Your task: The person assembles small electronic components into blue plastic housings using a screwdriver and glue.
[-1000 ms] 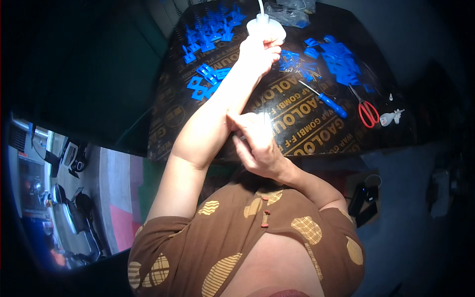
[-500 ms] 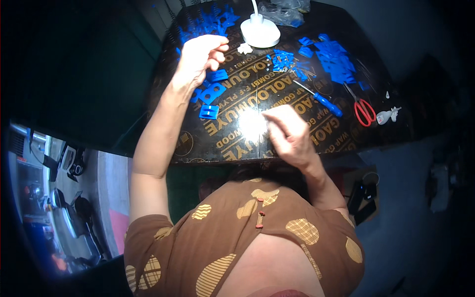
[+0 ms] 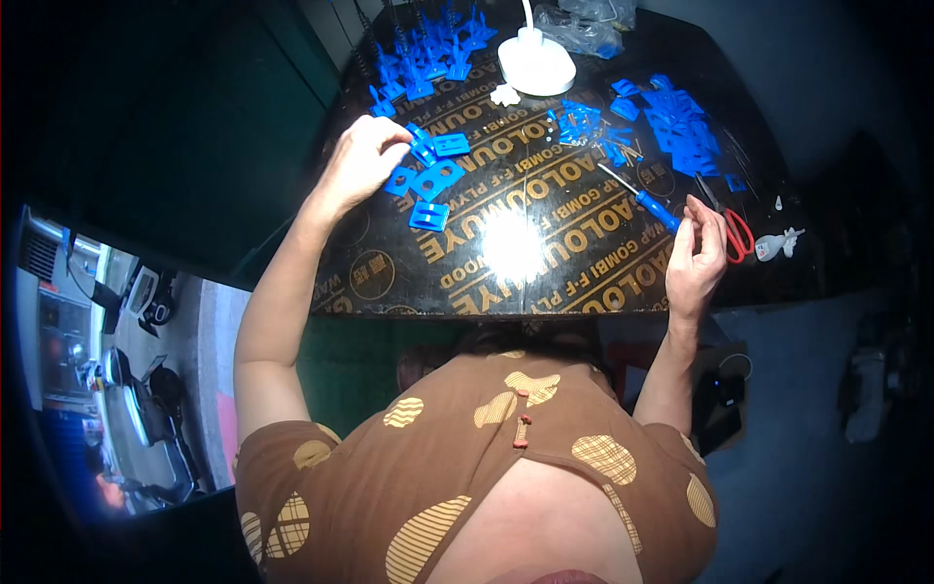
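Note:
My left hand (image 3: 366, 164) pinches a blue plastic piece (image 3: 421, 148) at the left of the table. Close beside it lie other blue pieces: a slotted one (image 3: 451, 145), a flat one with a hole (image 3: 437, 180) and a raised clip-like one (image 3: 429, 216). On the right, my right hand (image 3: 699, 249) is at the handle end of a blue screwdriver (image 3: 654, 206), fingers stretched forward and slightly curled. Its thumb covers the handle's tip; no firm grip shows. Partly behind this hand are red-handled scissors (image 3: 741, 234).
Upright blue parts with dark springs (image 3: 418, 73) crowd the far left. A white lamp base (image 3: 536, 68) stands at the back, near clear plastic bags (image 3: 579, 37). Small blue parts and pins (image 3: 584, 127), a blue pile (image 3: 681, 127) and a small white bottle (image 3: 769, 247) lie right.
My left hand has come down from near the upright parts to the loose blue pieces and pinches one. My right hand has moved from the table's front middle rightward to the screwdriver.

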Available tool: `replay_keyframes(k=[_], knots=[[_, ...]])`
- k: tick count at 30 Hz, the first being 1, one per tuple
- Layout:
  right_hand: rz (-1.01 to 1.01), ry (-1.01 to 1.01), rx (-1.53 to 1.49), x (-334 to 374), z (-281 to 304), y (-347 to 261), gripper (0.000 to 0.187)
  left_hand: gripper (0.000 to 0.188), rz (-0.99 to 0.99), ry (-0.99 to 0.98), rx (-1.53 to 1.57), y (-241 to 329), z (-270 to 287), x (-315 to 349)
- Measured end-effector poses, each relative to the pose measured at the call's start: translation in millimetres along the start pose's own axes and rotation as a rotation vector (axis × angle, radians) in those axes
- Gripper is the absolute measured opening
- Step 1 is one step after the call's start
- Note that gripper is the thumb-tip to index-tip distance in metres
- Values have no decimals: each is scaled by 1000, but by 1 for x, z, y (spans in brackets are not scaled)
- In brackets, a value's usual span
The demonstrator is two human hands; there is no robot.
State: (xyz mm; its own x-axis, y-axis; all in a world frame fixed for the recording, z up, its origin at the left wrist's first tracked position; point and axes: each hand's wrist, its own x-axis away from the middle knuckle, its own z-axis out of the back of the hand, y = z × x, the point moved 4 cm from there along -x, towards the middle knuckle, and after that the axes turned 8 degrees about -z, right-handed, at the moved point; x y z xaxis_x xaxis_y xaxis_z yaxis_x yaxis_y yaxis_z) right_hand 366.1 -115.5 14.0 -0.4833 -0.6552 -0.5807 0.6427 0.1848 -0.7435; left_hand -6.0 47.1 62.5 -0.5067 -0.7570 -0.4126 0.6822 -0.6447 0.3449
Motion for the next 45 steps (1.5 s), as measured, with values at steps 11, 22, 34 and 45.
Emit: replay_keyframes(k=[11,22,34,45], knots=[[-1,32,82,3,-2,7,23,35,-320,-127,-168,3,-45,-25],[-32,27,69,4,-2,13,22,30,-287,-44,-46,-5,-50,-28],[-52,22,61,5,-2,12,22,29,-315,-20,-5,-3,-54,-25],[-41,41,56,5,-1,14,23,9,-305,-80,-99,30,-23,11]])
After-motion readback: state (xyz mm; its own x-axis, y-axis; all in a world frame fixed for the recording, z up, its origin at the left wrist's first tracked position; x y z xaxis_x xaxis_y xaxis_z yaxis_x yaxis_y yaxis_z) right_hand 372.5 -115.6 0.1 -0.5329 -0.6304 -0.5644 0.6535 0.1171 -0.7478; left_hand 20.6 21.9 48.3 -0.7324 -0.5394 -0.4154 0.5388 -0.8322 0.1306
